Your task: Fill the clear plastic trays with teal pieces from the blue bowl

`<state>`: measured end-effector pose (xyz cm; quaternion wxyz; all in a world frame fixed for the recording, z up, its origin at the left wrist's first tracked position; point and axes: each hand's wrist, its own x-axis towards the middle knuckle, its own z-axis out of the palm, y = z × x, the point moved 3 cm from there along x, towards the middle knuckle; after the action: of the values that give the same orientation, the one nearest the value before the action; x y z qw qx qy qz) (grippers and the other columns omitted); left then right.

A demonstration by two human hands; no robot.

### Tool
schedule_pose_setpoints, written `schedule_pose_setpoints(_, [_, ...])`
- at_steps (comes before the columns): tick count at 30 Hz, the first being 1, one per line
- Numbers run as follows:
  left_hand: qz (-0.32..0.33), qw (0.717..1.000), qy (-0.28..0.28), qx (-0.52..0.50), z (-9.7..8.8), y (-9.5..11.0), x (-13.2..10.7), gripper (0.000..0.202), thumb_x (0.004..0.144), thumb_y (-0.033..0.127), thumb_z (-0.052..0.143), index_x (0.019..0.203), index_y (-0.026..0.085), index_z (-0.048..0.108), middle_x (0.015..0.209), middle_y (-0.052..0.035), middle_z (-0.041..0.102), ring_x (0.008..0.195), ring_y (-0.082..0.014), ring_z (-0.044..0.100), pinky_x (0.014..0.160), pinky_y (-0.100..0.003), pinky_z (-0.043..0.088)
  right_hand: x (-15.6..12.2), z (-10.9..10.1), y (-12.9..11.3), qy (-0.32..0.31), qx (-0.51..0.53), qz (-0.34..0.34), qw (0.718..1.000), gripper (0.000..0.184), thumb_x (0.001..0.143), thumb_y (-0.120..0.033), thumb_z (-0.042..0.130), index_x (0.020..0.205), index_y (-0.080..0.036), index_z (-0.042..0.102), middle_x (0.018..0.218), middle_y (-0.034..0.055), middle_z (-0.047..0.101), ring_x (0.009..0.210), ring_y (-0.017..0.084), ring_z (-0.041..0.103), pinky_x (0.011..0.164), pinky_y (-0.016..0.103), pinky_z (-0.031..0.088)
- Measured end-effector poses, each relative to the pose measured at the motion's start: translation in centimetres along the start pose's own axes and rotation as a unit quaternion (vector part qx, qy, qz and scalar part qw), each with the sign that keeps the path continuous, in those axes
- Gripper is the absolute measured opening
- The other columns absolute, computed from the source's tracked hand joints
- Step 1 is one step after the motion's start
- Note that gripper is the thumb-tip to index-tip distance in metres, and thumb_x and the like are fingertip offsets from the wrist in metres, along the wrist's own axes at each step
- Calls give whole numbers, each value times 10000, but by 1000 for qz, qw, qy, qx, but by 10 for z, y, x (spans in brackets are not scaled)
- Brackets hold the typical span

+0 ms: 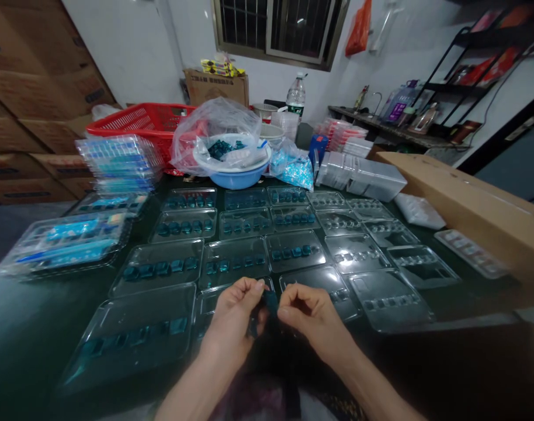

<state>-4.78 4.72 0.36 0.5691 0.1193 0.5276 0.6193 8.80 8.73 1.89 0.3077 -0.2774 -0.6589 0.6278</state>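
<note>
My left hand (234, 313) pinches a small dark teal translucent piece (271, 301) between thumb and fingers, low in the middle of the head view. My right hand (308, 313) is closed, its thumb and forefinger together at the right side of that piece. Whatever sits between the right fingertips is too small to make out. Both hands are above clear plastic trays laid in rows. Teal blocks sit in the moulded pockets of the front left tray (148, 307) and of several trays behind it. The pockets of the right-hand tray (389, 286) look colourless.
Behind the trays stand a blue basin (241, 178) with a bowl of teal pieces, a red basket (139, 114) and a bag of blue-white bits (293, 166). Filled packs (74, 240) are stacked left. Clear trays (363, 175) and a long cardboard box (468, 187) stand right.
</note>
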Motion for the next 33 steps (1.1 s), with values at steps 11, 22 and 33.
schedule_pose_setpoints(11, [-26,999,-20,-36,12,2,-8,178,670,271,621,625,152,497,522,57,450,397,-13,386,373,-111,302,2,7,-9,102,-180,-161,965,221,754,-148,541,967,-204,553,840,17,506,637,98,476,561,222,395])
schedule_pose_setpoints(22, [-27,999,-28,-34,16,-15,-7,201,611,284,661,590,159,505,475,60,476,372,-34,404,354,-138,302,3,9,-2,65,-298,-139,942,30,773,-179,519,754,-177,541,692,-9,464,608,100,437,553,228,347])
schedule_pose_setpoints(33, [-3,998,-62,19,29,-9,-14,222,697,282,585,578,167,437,430,70,421,316,-37,343,308,-152,239,-3,0,2,32,-47,-17,998,205,790,-276,507,632,-166,439,601,-32,393,551,89,373,515,218,301])
